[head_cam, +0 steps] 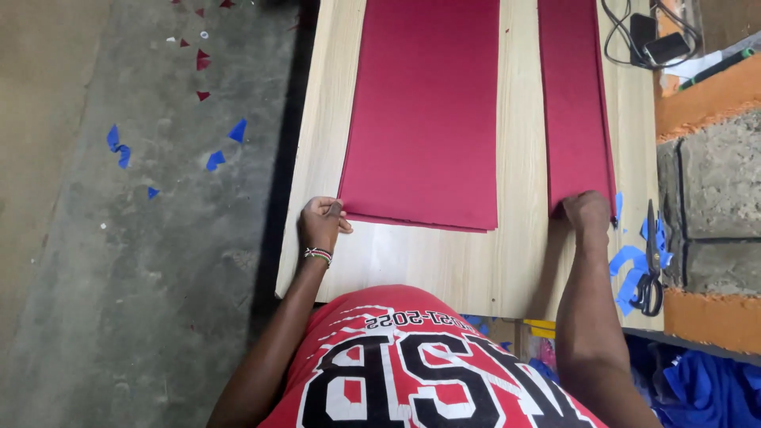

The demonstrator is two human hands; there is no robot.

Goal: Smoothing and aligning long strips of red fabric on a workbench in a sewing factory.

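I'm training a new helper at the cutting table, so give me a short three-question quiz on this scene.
1. True or false: the left hand touches the near corner of the wide red stack.
2. Which stack does the right hand press on? A) the narrow red stack B) a blue stack C) the wide one
3. Fill in: the scissors lie on the table to the ___ of the right hand.

Key: 1 true; 2 A; 3 right
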